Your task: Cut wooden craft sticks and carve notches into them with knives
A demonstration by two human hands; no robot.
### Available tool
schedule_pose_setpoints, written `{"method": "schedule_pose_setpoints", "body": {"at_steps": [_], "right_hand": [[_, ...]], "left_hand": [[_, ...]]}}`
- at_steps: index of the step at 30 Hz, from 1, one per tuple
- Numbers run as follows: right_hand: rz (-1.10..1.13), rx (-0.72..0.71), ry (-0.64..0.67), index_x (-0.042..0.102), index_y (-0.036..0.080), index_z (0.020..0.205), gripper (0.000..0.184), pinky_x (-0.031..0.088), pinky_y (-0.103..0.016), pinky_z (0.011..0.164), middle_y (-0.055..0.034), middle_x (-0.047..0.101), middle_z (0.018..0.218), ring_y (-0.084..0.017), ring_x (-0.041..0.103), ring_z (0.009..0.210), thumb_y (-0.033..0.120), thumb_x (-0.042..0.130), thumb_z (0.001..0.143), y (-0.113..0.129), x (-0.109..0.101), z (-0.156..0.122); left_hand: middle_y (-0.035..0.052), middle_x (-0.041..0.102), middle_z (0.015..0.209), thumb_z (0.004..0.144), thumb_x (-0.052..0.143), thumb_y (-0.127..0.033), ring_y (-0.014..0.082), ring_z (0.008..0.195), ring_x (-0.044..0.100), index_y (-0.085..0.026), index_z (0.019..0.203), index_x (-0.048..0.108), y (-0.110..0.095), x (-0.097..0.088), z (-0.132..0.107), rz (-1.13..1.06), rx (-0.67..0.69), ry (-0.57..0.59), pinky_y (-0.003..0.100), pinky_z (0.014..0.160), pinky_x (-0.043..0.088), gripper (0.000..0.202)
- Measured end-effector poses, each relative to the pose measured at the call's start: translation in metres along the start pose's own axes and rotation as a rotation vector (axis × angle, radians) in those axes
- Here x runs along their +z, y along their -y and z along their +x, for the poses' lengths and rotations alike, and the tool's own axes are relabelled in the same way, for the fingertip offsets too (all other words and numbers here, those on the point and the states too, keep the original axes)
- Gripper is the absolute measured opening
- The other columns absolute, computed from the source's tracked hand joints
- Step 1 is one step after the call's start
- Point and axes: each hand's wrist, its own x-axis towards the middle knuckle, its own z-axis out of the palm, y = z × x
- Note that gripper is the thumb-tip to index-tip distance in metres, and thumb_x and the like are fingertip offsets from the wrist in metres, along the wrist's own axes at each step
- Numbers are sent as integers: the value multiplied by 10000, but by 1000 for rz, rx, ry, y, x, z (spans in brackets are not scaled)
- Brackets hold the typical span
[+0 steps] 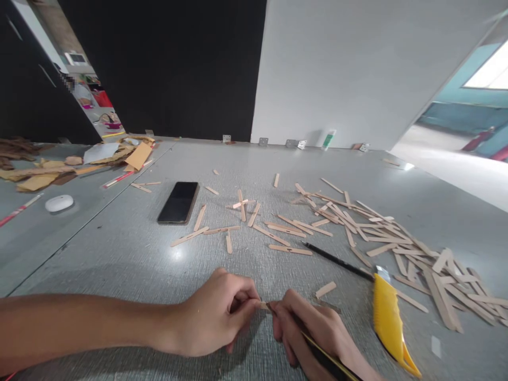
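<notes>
My left hand (216, 315) is closed, pinching a small piece of wooden craft stick (263, 305) between thumb and fingertips. Opposite it, my right hand (309, 328) wraps around a slim black-and-yellow cutter knife (327, 362). The knife's dark tip meets the right end of the stick piece; most of its blade is hidden by my fingers. Just beyond my right hand lies a short cut stick piece (326, 289). To the right rests a yellow-handled tool (391, 323) with a short metal end. A black pen (339, 259) points away from it.
A loose pile of craft sticks (397, 243) spreads over the right side. Slotted and joined sticks (289, 250) lie mid-table. Left of them are a phone (178, 202) and a white earbud case (59, 203). Paper scraps (103, 153) and upright black and white panels (341, 69) stand behind.
</notes>
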Motion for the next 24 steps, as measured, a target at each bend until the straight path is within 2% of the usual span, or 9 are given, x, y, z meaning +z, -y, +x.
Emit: {"method": "schedule_pose_setpoints", "body": {"at_steps": [2, 8, 18, 24], "right_hand": [[-6, -21, -4, 538, 245, 839, 426, 384, -253, 524, 71, 512, 543, -110, 437, 475, 405, 317, 1167, 0, -1, 1], [5, -49, -83, 525, 253, 811, 464, 445, -244, 544, 61, 536, 531, -114, 514, 469, 424, 294, 1176, -1, 2, 0], [-19, -29, -55, 532, 251, 826, 447, 454, -235, 530, 58, 537, 547, -118, 511, 484, 435, 311, 1167, -3, 1, -1], [-42, -54, -110, 527, 254, 759, 493, 437, -236, 491, 49, 554, 500, -119, 535, 439, 420, 314, 1173, -3, -3, -3]], "left_hand": [[-41, 552, 517, 1084, 504, -447, 80, 422, 531, -159, 903, 672, 1, 0, 1, 2, 0, -4, 160, 435, 360, 379], [-42, 551, 542, 1085, 499, -481, 82, 417, 529, -161, 918, 685, 1, 1, 1, -7, -4, -14, 167, 420, 353, 406], [-42, 555, 538, 1077, 528, -484, 67, 413, 517, -156, 892, 673, -2, -1, 1, -29, -15, -7, 151, 421, 361, 403], [-53, 550, 568, 1074, 512, -494, 75, 376, 485, -174, 936, 641, -2, -2, 2, -71, -59, 17, 139, 317, 354, 372]]}}
